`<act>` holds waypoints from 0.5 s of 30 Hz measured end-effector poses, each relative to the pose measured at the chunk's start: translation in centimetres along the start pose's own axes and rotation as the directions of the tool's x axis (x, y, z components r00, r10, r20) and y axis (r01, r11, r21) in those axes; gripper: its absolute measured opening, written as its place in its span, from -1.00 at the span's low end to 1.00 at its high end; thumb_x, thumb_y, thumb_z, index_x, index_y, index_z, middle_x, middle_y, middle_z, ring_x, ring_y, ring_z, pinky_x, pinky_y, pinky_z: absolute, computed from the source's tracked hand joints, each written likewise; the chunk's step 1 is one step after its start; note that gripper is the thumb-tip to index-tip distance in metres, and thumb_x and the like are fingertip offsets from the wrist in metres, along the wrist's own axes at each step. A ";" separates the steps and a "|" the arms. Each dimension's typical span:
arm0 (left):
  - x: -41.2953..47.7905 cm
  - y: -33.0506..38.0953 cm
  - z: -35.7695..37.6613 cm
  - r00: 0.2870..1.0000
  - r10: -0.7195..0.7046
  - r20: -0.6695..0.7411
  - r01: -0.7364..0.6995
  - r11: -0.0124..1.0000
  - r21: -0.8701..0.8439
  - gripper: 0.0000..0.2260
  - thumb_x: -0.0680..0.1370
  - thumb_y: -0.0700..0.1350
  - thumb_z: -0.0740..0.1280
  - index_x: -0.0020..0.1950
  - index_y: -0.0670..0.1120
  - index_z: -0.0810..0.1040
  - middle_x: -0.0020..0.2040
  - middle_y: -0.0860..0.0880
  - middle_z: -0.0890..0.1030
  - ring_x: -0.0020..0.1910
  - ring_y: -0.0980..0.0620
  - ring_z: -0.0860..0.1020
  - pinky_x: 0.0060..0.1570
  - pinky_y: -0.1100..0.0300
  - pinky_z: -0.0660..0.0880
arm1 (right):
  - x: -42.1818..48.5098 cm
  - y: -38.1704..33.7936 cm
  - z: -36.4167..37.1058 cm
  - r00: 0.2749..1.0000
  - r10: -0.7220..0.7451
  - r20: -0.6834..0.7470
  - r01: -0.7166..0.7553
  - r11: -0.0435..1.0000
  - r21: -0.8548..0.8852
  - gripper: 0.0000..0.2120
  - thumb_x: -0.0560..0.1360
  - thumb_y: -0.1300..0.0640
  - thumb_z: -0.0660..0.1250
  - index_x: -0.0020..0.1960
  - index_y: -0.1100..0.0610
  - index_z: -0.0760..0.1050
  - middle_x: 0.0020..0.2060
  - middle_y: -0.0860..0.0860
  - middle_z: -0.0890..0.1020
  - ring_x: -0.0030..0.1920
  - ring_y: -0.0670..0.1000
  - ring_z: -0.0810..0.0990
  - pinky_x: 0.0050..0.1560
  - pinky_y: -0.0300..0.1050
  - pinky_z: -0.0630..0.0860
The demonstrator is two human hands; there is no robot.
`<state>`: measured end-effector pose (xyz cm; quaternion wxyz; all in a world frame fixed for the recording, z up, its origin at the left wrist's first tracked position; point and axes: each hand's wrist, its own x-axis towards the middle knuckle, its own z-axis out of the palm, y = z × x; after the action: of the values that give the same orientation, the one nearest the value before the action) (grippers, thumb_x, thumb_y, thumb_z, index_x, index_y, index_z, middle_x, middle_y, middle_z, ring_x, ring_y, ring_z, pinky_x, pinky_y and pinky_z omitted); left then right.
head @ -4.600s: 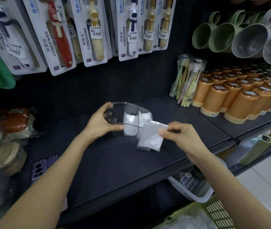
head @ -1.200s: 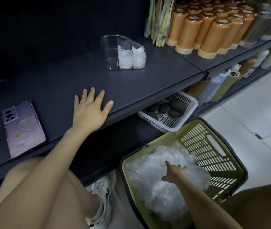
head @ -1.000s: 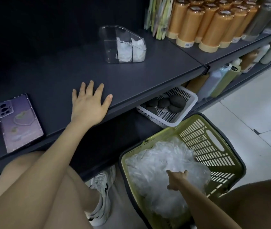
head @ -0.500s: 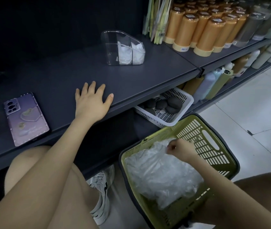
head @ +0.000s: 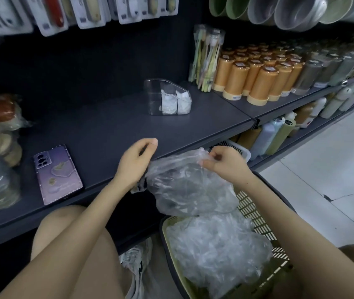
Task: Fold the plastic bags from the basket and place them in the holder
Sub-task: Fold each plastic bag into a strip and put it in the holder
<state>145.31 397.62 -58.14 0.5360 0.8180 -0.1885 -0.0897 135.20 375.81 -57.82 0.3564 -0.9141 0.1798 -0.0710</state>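
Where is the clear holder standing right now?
In the head view, the clear holder stands on the dark shelf, upper centre, just left of the toothbrush pack.

Dark shelf (head: 107, 130): purple-cased phone (head: 58, 173) lies flat, camera side up, near left. Far right: clear pack of toothbrushes (head: 207, 57) stands upright, just beside rows of orange lidded canisters (head: 258, 83). Carded toothbrushes (head: 85, 11) hang above, far left; mugs (head: 290, 9) above, far right. Cracked floor tile (head: 348, 190) at right.

A clear holder (head: 167, 98) is set on the dark shelf (head: 111, 126); a purple phone (head: 58, 173) is laid left of it, orange canisters (head: 258, 83) right of it.
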 end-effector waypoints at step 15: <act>0.2 2.2 -2.9 0.999 -0.024 -0.023 0.017 0.960 -0.280 -0.79 0.62 -0.12 0.27 -0.14 -0.18 0.59 -0.46 0.00 0.48 -0.54 0.13 0.38 -0.54 0.36 0.33 | -0.6 -1.7 -3.3 0.985 -0.062 0.161 -0.046 0.808 0.588 -0.53 0.35 -0.13 0.42 0.23 -0.06 0.49 -0.06 -0.01 0.62 0.01 -0.04 0.59 0.05 -0.20 0.47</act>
<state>145.98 399.18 -54.91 0.6476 0.7372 -0.1582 -0.1101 134.21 375.12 -54.21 0.6362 -0.7618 0.1135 -0.0454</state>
